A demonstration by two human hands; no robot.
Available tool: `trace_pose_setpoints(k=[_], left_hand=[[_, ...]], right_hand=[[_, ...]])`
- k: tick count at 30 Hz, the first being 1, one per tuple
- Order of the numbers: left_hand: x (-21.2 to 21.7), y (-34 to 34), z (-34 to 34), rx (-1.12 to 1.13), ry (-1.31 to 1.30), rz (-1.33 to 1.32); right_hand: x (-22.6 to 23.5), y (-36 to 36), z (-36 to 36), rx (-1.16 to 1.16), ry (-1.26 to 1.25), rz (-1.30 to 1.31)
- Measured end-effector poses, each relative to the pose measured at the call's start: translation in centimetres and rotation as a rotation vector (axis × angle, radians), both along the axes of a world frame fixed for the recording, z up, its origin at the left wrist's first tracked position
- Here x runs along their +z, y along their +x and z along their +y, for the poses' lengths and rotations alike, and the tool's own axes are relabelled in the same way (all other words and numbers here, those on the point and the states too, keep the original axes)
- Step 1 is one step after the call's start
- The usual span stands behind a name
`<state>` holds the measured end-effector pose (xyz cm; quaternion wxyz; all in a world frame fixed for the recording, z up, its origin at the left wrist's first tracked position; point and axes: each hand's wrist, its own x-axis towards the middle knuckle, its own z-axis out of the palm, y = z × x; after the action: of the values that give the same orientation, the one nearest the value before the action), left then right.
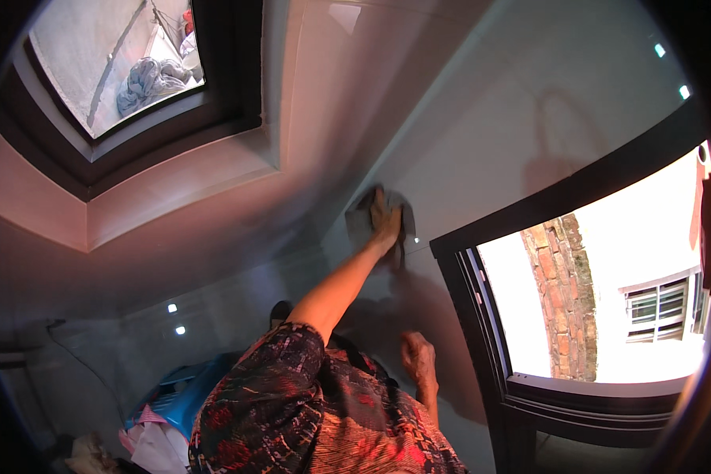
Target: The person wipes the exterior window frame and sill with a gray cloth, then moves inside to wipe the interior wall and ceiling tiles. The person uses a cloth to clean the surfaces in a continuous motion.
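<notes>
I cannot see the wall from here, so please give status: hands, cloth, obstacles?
Left hand presses grey cloth flat on tiled wall. Right hand rests bare on wall. Dark window frame beside cloth.

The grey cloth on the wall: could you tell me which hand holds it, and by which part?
The left hand presses the grey cloth flat against the tiled wall, palm over its middle.
</notes>
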<state>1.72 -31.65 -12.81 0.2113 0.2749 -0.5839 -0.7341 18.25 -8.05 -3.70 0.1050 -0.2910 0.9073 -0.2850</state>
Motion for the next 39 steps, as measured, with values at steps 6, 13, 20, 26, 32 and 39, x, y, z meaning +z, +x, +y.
trace_pose_setpoints(k=[6,13,20,26,32,39], left_hand=[[-5.3,1.8,6.1,-0.226,0.332,-0.032],[10.1,2.3,4.9,-0.006,-0.009,0.114],[19.7,1.6,2.0,-0.031,-0.711,0.443],[19.5,-0.9,-2.7,-0.01,-0.639,0.327],[9.3,-2.2,-4.7,0.18,-1.059,0.482],[1.4,-1.0,-1.9,0.171,-0.046,-0.034]], right_hand=[[-0.5,0.5,0.5,0.077,0.061,-0.029],[-1.4,0.2,1.7,0.096,-0.016,0.017],[-0.3,-0.4,0.6,0.12,0.024,-0.036],[-0.4,-1.2,0.0,0.084,0.011,-0.067],[-1.2,-1.4,-0.3,0.055,0.058,-0.108],[-1.6,-0.2,0.8,0.019,0.06,-0.076]])
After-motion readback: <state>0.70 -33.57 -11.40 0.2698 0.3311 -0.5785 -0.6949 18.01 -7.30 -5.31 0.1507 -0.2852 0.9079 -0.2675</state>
